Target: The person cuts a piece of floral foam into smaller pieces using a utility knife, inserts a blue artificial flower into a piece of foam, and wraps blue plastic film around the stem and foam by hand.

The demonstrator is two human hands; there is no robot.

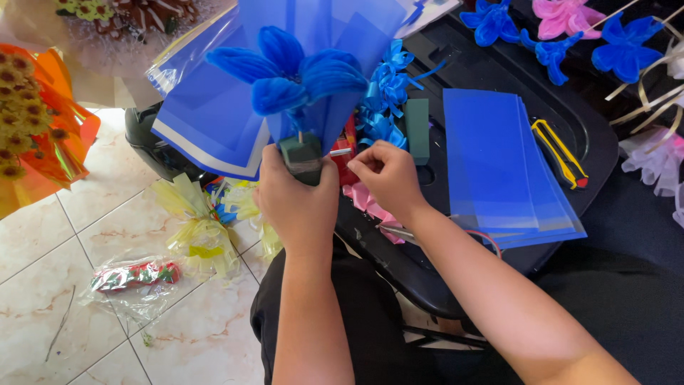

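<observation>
Left hand: head view, closed in a fist around a dark green foam block at the base of a blue fuzzy-wire flower, held upright above the lap.
Blue wrapping sheets: fanned behind and around the flower, white-edged at the lower left, rising from the same grip.
Right hand: just beside the left, thumb and forefinger pressed together at the fingertips, right next to the foam block; what they pinch is too small to tell.
Black tray: lies across the lap beneath both hands.
Stack of blue sheets: flat on the tray, right of the right hand.
Second green foam block: on the tray between the hands and the stack.
Yellow utility knife: on the tray, just right of the stack.
Blue ribbon bows: bunched near the wrapped flower's right side.
Pink ribbon: under the right hand.
Loose blue and pink flowers: far edge of the tray.
Yellow ribbon bows: on the tiled floor, lower left.
Orange-wrapped bouquet: at the left edge.
</observation>
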